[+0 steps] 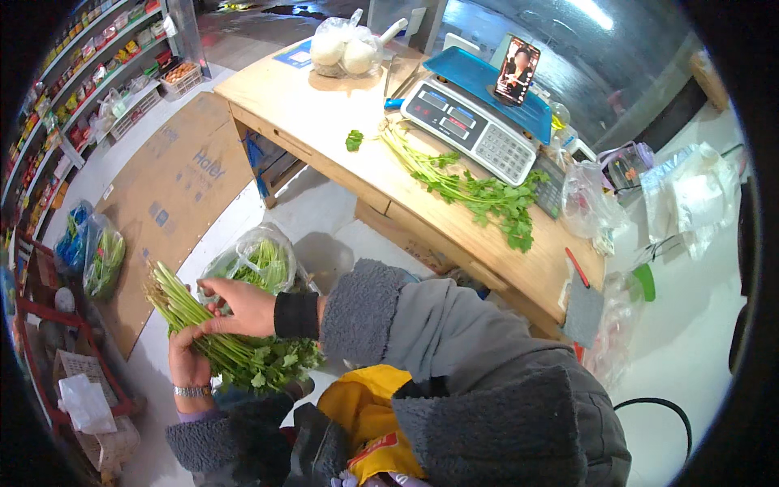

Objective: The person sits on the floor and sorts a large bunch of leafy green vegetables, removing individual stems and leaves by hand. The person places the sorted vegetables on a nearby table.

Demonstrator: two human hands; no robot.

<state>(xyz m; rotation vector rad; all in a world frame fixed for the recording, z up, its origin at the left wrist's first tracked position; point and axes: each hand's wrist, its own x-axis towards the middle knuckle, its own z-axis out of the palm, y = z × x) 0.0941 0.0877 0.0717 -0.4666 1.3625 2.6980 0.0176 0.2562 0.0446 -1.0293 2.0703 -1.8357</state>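
Note:
My left hand point(190, 356), with a metal watch on its wrist, is wrapped around a bunch of leafy celery-like greens point(228, 350). The pale stems and root ends point up to the left, and the leaves spread down to the right. My right hand point(243, 308), in a black cuff, lies against the upper side of the stems with its fingers bent. Whether those fingers pinch any stalk is hidden. Just beyond the hands, a clear plastic bag point(280, 243) on the floor holds more of the greens.
A wooden table point(322, 131) carries a price scale point(468, 131), a phone point(517, 70), loose celery-like stalks point(450, 182), a bag of round white items point(347, 52) and a red pen point(577, 268). Flattened cardboard point(188, 176) covers floor beside stocked shelves point(97, 73). A red-framed cart point(55, 316) stands left.

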